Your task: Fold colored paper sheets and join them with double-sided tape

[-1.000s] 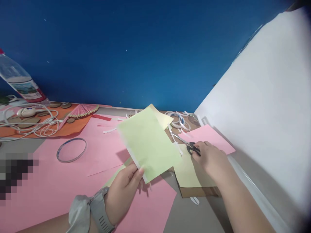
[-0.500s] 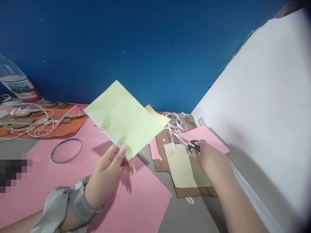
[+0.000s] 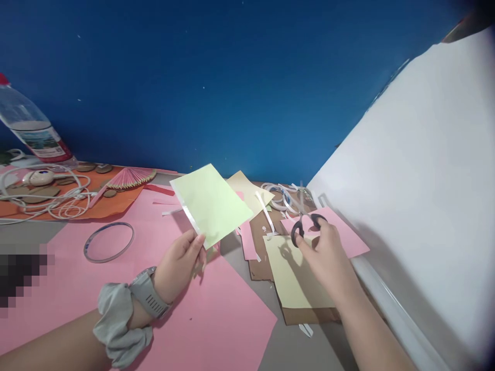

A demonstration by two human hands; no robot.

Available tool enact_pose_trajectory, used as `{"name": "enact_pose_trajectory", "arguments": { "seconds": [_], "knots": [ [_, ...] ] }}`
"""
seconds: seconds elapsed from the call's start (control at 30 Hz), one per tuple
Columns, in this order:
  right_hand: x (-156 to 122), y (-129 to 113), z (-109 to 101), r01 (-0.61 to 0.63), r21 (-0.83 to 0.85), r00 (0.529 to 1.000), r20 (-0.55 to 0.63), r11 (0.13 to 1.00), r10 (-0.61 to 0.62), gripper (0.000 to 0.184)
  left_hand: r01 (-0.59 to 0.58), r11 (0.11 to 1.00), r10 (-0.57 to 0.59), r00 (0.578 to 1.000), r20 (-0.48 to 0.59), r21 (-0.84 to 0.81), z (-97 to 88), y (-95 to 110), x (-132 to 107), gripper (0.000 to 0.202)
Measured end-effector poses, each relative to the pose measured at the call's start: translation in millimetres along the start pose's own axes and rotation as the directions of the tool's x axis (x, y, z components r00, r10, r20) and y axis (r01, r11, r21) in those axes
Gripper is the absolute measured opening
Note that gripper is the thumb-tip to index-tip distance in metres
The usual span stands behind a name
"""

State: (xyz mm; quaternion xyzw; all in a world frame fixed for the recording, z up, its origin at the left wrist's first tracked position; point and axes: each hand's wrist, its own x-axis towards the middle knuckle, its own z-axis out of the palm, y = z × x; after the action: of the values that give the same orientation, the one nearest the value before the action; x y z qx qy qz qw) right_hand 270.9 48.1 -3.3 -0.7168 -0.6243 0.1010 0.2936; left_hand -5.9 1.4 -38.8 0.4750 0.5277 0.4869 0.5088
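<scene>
At the far left a bottle (image 3: 38, 141) leaned by the blue wall (image 3: 232, 93), with a tangle of white cable (image 3: 77, 202) and an orange sheet (image 3: 119, 206) before it. A pleated pink fan (image 3: 131, 178) lay at the orange sheet's right end, and nearer, a thin hoop (image 3: 88, 243) rested on a large pink sheet (image 3: 228, 314). Over that sheet the left hand (image 3: 180, 265) pinched a pale green sheet (image 3: 212, 206) by its lower edge – thumb on the face, sheet raised and tilted. To its right lay brown cardboard (image 3: 263, 268) with paper strips and a pale yellow sheet (image 3: 292, 281) on it. Above the yellow sheet the right hand (image 3: 325, 257) gripped the scissors (image 3: 297, 233) by their black handles – these spread apart, blades blurred and pointing up, well apart from the green sheet.
</scene>
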Motion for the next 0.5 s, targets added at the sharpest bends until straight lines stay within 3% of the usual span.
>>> {"name": "enact_pose_trajectory", "arguments": {
  "seconds": [0.07, 0.13, 0.17, 0.23, 0.3, 0.33, 0.4, 0.43, 0.5],
  "knots": [
    [-1.9, 0.2, 2.5, -0.013, 0.332, 1.000, 0.026, 0.943, 0.005, 0.055, -0.016, 1.000, 0.016, 1.000, 0.004, -0.024, 1.3, -2.4, -0.4, 0.035],
    [-5.7, -2.4, 3.6, -0.082, 0.660, 0.989, 0.147, 0.747, -0.021, 0.046, -0.037, 0.998, 0.037, 0.999, 0.000, -0.043, 2.1, -3.9, -0.6, 0.034],
    [-8.3, -5.2, 3.8, -0.154, 0.762, 0.968, 0.245, 0.629, -0.061, 0.043, -0.049, 0.998, 0.048, 0.999, -0.005, -0.051, 2.4, -4.2, -0.6, 0.033],
    [-14.7, -13.8, 3.9, -0.333, 0.822, 0.873, 0.454, 0.462, -0.178, 0.046, -0.077, 0.995, 0.075, 0.997, -0.030, -0.061, 2.5, -3.7, -0.7, 0.032],
    [-22.8, -26.1, 5.9, -0.459, 0.793, 0.757, 0.585, 0.400, -0.290, 0.051, -0.107, 0.993, 0.103, 0.992, -0.066, -0.057, 2.1, -1.7, -1.2, 0.032],
    [-27.5, -33.1, 8.2, -0.481, 0.788, 0.729, 0.603, 0.384, -0.324, 0.051, -0.120, 0.992, 0.116, 0.990, -0.081, -0.048, 1.7, -0.2, -1.7, 0.032],
    [-38.1, -47.8, 16.4, -0.478, 0.808, 0.722, 0.585, 0.345, -0.370, 0.052, -0.141, 0.990, 0.139, 0.986, -0.089, -0.019, 0.8, 3.0, -3.2, 0.031],
    [-43.7, -54.9, 21.9, -0.494, 0.789, 0.705, 0.609, 0.365, -0.363, 0.052, -0.150, 0.989, 0.149, 0.986, -0.080, -0.002, 0.4, 4.2, -4.2, 0.031],
    [-54.4, -67.1, 34.2, -0.448, 0.785, 0.766, 0.583, 0.427, -0.269, 0.050, -0.168, 0.985, 0.169, 0.985, -0.044, 0.035, -0.3, 5.5, -6.4, 0.031]
  ]
}}
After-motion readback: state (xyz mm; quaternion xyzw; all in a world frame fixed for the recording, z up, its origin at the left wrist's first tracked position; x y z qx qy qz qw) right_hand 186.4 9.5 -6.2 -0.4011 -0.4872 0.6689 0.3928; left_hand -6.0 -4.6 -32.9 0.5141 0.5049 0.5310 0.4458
